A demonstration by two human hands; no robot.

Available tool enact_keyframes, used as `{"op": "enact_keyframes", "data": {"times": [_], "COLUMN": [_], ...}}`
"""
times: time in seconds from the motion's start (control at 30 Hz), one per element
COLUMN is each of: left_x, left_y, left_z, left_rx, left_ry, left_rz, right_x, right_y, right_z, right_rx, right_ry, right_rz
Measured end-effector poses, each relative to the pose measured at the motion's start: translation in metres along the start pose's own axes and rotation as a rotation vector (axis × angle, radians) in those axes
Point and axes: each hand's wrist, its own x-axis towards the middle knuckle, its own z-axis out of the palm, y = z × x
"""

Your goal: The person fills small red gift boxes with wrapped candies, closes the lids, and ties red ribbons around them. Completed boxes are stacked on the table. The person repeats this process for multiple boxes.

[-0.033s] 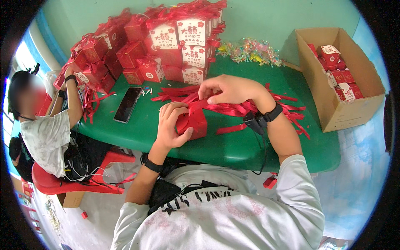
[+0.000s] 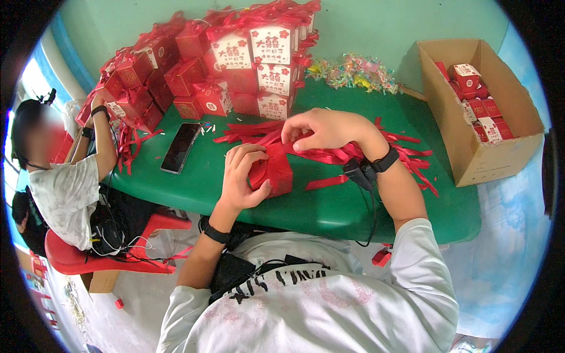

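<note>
Gripping a small red box [image 2: 282, 175] near the middle of the frame, the left hand [image 2: 240, 173] curls over its left side, with the fingers along the top and the thumb at the lower front. The right hand [image 2: 312, 130] is just beyond the box, toward the upper right, bent with its fingers curled down over a spread of red ribbons [image 2: 335, 154]; whether it pinches one, I cannot tell. The box sits in front of these ribbons, between the left hand and a single strip [image 2: 325, 182] lying apart.

All this is on a green worktop [image 2: 318, 215] with a rounded edge. A dark phone [image 2: 180, 148] lies left of the hands. Stacked red gift boxes [image 2: 185, 79], some with pale printed faces, fill the upper left to upper centre, topped with red ribbon. Right of them is a heap of shiny multicoloured pieces [image 2: 356, 73]. An open cardboard carton [image 2: 497, 165] at the upper right holds more red boxes [image 2: 491, 109].

At the left edge, another person [image 2: 65, 194] sits on a red chair [image 2: 112, 259], reaching toward the stack. Behind the worktop stands a pale green wall [image 2: 376, 26]; red scraps [image 2: 381, 257] lie on the floor [image 2: 144, 306].
</note>
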Motion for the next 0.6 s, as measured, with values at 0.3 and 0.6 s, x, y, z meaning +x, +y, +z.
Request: {"op": "enact_keyframes", "data": {"times": [0.3, 0.6], "left_x": [0.007, 0.005], "left_y": [0.000, -0.005], "left_z": [0.000, 0.001], "left_rx": [-0.023, -0.025], "left_ry": [0.018, 0.018], "left_rz": [-0.005, 0.003], "right_x": [0.006, 0.003], "right_y": [-0.016, 0.004], "right_z": [-0.005, -0.008], "right_rx": [-0.092, 0.494], "right_ry": [-0.209, 0.139], "right_rz": [0.154, 0.057]}}
